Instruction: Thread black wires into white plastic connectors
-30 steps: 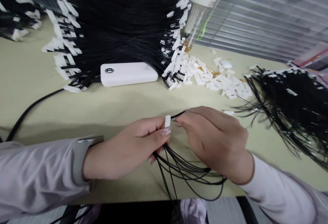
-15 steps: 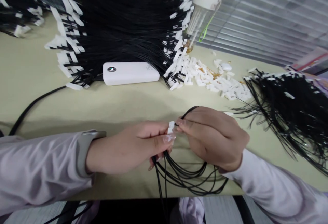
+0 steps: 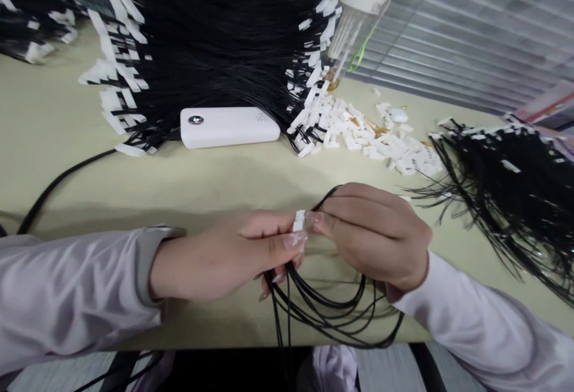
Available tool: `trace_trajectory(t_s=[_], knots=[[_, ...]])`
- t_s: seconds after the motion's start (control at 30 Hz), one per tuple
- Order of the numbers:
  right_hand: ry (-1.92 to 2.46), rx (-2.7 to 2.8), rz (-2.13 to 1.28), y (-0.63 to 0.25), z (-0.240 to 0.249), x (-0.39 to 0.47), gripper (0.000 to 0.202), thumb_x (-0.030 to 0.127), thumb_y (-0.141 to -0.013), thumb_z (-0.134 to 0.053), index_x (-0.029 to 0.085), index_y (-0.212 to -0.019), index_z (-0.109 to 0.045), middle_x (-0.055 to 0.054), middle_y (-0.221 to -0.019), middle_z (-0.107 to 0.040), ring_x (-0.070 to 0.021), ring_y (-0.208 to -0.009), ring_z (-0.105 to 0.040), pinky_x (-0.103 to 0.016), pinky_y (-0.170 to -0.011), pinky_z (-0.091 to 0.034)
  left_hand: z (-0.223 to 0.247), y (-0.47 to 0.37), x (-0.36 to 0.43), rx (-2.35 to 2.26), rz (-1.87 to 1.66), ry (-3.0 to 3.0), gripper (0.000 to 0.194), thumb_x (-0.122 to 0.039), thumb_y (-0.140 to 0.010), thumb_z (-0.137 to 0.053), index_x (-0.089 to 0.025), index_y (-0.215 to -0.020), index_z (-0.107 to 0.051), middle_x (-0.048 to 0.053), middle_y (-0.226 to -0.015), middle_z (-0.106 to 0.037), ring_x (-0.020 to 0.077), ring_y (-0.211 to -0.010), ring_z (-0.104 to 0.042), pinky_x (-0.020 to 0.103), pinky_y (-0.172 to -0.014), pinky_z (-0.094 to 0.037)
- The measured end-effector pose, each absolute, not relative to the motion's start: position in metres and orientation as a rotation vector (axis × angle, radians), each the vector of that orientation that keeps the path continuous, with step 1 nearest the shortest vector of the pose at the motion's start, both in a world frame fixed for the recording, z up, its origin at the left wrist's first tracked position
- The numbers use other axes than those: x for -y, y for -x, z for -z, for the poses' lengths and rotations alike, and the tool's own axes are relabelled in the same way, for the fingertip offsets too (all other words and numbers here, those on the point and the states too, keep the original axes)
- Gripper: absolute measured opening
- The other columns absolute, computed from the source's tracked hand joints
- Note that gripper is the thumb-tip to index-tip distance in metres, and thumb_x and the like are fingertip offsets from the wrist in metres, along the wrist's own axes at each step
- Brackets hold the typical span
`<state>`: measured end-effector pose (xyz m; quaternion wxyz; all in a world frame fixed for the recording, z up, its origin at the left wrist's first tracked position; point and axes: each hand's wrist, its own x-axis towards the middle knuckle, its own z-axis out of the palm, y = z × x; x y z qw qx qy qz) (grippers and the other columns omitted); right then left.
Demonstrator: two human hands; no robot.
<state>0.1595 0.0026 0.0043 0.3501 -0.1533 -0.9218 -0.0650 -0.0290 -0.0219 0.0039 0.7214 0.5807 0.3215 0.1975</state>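
Connector [image 3: 299,220], white; black wire [image 3: 326,197] adjacent, apparently mid-fitting.
Left hand [image 3: 224,254] pinching connector, right hand [image 3: 379,233] gripping wire; steady alignment called for.

White connector [image 3: 299,220] turned — ridges now showing, hands [image 3: 376,236] closer together

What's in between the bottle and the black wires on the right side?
A pile of white pieces lies between the bottle and the black wires, in the head view.

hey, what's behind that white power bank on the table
Behind the white power bank lies the big pile of black wires. Whatever its body covers can't be seen.
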Motion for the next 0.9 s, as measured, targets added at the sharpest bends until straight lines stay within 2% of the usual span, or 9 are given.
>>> trace_trajectory(t_s=[0.1, 0.27, 0.53, 0.8, 0.9], knots=[[0.430, 2.387, 0.186, -0.158, -0.007, 0.000, 0.009, 0.008, -0.071, -0.056, 0.017, -0.070, -0.058, -0.004, -0.067, -0.059, -0.0147, -0.071, -0.053, -0.027, -0.060, -0.050, -0.004, 0.029, 0.021, -0.714, -0.431, -1.284, 0.026, -0.036, -0.083, -0.036, -0.017, -0.068, -0.046, -0.001, -0.067, -0.042, 0.0104, -0.060, -0.044, 0.021, -0.051, -0.041], [0.354, 2.519, 0.305, -0.157, -0.017, -0.003, 0.019, 0.008, -0.074, -0.052, 0.016, -0.059, -0.059, -0.004, -0.059, -0.058, -0.0145, -0.066, -0.055, -0.029, -0.062, -0.051, -0.005, 0.028, 0.021, -0.719, -0.437, -1.264, 0.025, -0.033, -0.083, -0.036, -0.017, -0.068, -0.047, -0.001, -0.066, -0.044, 0.0102, -0.059, -0.044, 0.022, -0.052, -0.041], [0.076, 2.567, 0.440, -0.158, -0.024, -0.017, 0.016, 0.011, -0.072, -0.057, 0.014, -0.056, -0.058, -0.004, -0.055, -0.059, -0.0152, -0.059, -0.058, -0.027, -0.052, -0.049, -0.003, 0.027, 0.020, -0.713, -0.437, -1.185, 0.026, -0.035, -0.083, -0.038, -0.016, -0.068, -0.046, -0.002, -0.064, -0.042, 0.0087, -0.056, -0.043, 0.020, -0.047, -0.040], [0.128, 2.671, 0.431, -0.167, -0.015, -0.020, 0.008, 0.011, -0.073, -0.055, 0.015, -0.067, -0.059, -0.005, -0.070, -0.062, -0.0179, -0.071, -0.057, -0.031, -0.059, -0.051, 0.000, 0.027, 0.020, -0.751, -0.458, -1.137, 0.025, -0.033, -0.084, -0.038, -0.016, -0.068, -0.045, -0.003, -0.064, -0.042, 0.0072, -0.054, -0.043, 0.018, -0.046, -0.040], [0.206, 2.668, 0.351, -0.169, -0.009, -0.018, 0.013, 0.009, -0.076, -0.048, 0.012, -0.079, -0.060, -0.008, -0.075, -0.062, -0.0175, -0.072, -0.055, -0.031, -0.063, -0.051, 0.002, 0.028, 0.021, -0.739, -0.477, -1.136, 0.025, -0.035, -0.083, -0.039, -0.016, -0.069, -0.046, -0.003, -0.064, -0.043, 0.0070, -0.053, -0.043, 0.017, -0.045, -0.039]])
